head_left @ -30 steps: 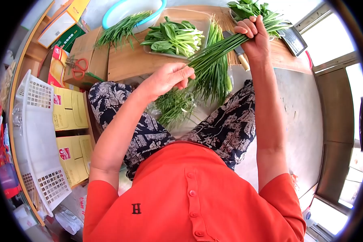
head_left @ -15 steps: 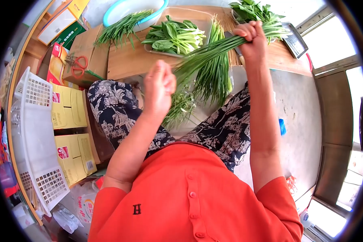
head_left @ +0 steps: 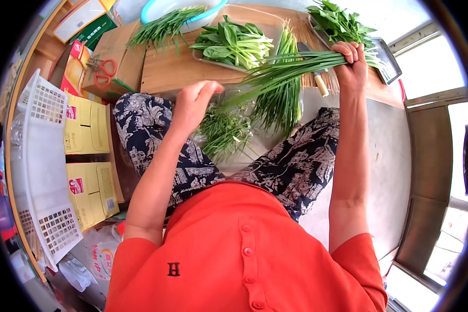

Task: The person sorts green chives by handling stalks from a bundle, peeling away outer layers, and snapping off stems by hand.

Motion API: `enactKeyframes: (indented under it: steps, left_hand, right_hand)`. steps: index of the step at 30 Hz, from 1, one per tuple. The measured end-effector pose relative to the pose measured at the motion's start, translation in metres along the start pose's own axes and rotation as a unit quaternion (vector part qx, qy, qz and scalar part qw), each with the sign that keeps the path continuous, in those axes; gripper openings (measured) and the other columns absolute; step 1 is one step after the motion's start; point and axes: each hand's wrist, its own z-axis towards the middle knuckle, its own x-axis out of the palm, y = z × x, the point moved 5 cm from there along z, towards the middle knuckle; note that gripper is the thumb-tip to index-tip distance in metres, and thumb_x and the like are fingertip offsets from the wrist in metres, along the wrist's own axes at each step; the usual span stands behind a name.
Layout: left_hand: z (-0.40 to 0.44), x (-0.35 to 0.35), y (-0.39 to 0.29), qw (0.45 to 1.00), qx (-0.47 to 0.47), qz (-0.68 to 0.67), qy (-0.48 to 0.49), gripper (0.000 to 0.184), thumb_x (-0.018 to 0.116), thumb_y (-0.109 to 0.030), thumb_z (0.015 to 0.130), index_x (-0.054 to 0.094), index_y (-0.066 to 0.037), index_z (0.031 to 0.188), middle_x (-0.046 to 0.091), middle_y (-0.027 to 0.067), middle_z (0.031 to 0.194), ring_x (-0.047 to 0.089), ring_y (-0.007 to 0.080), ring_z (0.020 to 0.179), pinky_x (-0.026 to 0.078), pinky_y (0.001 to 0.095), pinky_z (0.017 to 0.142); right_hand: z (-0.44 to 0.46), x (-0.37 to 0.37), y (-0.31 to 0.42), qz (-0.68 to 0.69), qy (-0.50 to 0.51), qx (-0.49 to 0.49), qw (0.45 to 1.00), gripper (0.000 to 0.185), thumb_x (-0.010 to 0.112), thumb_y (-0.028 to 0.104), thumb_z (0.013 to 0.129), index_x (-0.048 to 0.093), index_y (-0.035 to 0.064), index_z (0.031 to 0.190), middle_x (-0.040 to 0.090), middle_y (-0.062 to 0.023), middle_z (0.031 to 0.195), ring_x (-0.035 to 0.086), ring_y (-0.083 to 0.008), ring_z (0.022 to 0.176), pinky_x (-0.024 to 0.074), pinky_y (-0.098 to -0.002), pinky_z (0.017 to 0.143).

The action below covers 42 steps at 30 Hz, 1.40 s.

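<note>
Bright glare from windows (head_left: 430, 67) at right, fisheye-bowed edges

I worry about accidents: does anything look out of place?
Yes, the knife: its handle seems to poke past the near edge of the table, where it could get bumped.

The chives (head_left: 296, 63) are green, the shirt (head_left: 208, 234) red, the trousers (head_left: 307, 156) dark with pale print

red-handled scissors (head_left: 104, 73) against cardboard box (head_left: 117, 47) | two yellow cartons (head_left: 91, 192) beside white plastic basket (head_left: 46, 161) | red-printed plastic bag (head_left: 103, 254)
</note>
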Motion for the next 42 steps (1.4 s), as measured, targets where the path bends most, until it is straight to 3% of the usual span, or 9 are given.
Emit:
enactKeyframes:
  steps: [2,7,13,19,29,34,36,40,42]
  left_hand:
    - [0.005,0.021,-0.011,0.954,0.001,-0.252,0.162,0.043,0.042,-0.035,0.098,0.062,0.001,0.108,0.066,0.0113,0.104,0.060,0.0178,0.100,0.042,0.0306,0.091]
    - [0.004,0.041,-0.042,0.916,-0.006,-0.315,0.249,0.054,0.036,-0.045,0.098,0.059,0.002,0.113,0.066,0.0090,0.098,0.060,0.0167,0.095,0.041,0.0321,0.092]
    - [-0.005,0.050,-0.050,0.850,-0.054,-0.389,0.350,0.050,0.043,-0.044,0.097,0.060,0.002,0.105,0.056,0.0001,0.074,0.054,0.0098,0.067,0.043,0.0231,0.063]
    - [-0.019,0.060,-0.049,0.872,-0.095,-0.362,0.316,0.031,0.047,-0.029,0.098,0.057,-0.002,0.086,0.038,-0.0058,0.064,0.033,0.0021,0.052,0.028,0.0168,0.045]
    - [-0.029,0.047,0.010,0.779,-0.167,-0.602,-0.054,0.029,0.045,-0.032,0.098,0.049,-0.010,0.079,0.035,-0.0063,0.060,0.033,0.0052,0.049,0.027,0.0195,0.044]
    - [-0.027,0.048,0.064,0.870,-0.215,-0.443,-0.033,0.025,0.046,-0.025,0.097,0.058,-0.005,0.089,0.035,-0.0066,0.059,0.029,0.0034,0.045,0.024,0.0192,0.041]
    - [-0.019,0.057,0.075,0.930,-0.180,-0.308,0.088,0.032,0.050,-0.024,0.093,0.059,0.002,0.109,0.057,0.0039,0.073,0.054,0.0149,0.058,0.043,0.0259,0.053]
    - [-0.008,0.045,0.088,0.992,-0.082,0.083,0.044,0.052,0.053,-0.030,0.087,0.050,0.006,0.124,0.051,0.0238,0.128,0.044,0.0361,0.124,0.033,0.0390,0.104]
    - [0.004,0.026,0.075,1.000,-0.022,-0.001,-0.003,0.048,0.047,-0.032,0.092,0.051,0.004,0.124,0.054,0.0213,0.125,0.049,0.0323,0.119,0.037,0.0368,0.101]
  right_hand:
    - [0.003,0.001,-0.004,-0.001,0.003,0.001,1.000,0.036,0.040,0.031,0.098,0.044,0.0054,0.074,0.029,0.0013,0.053,0.031,-0.0123,0.049,0.0389,-0.0286,0.056]
    - [0.004,0.005,-0.010,-0.003,-0.010,-0.001,1.000,0.035,0.041,0.031,0.098,0.044,0.0047,0.075,0.029,0.0014,0.054,0.030,-0.0124,0.050,0.0385,-0.0286,0.057]
    - [0.008,0.004,-0.007,-0.027,0.006,0.005,1.000,0.035,0.040,0.031,0.098,0.044,0.0046,0.075,0.029,0.0013,0.054,0.030,-0.0124,0.050,0.0385,-0.0282,0.057]
    - [0.007,0.000,-0.008,-0.049,0.003,-0.003,0.999,0.036,0.040,0.032,0.099,0.044,0.0051,0.075,0.029,0.0017,0.054,0.031,-0.0120,0.050,0.0385,-0.0282,0.055]
    - [0.001,-0.013,-0.008,-0.004,0.028,-0.006,1.000,0.035,0.040,0.033,0.098,0.045,0.0062,0.077,0.028,0.0030,0.052,0.029,-0.0110,0.048,0.0372,-0.0270,0.054]
    - [-0.007,0.001,0.007,0.032,0.034,0.016,0.999,0.029,0.045,0.025,0.097,0.046,0.0046,0.076,0.029,0.0021,0.051,0.030,-0.0118,0.047,0.0370,-0.0255,0.053]
    - [-0.007,0.003,0.006,0.040,0.032,0.027,0.998,0.029,0.045,0.025,0.097,0.046,0.0046,0.076,0.029,0.0020,0.050,0.030,-0.0118,0.047,0.0372,-0.0255,0.053]
    - [-0.007,0.010,-0.001,0.057,0.013,0.041,0.997,0.027,0.049,0.022,0.095,0.046,0.0050,0.074,0.029,0.0021,0.049,0.030,-0.0115,0.045,0.0369,-0.0249,0.050]
    - [-0.008,0.012,-0.005,0.068,-0.006,0.043,0.997,0.026,0.051,0.020,0.093,0.046,0.0052,0.073,0.029,0.0021,0.049,0.030,-0.0113,0.043,0.0360,-0.0243,0.048]
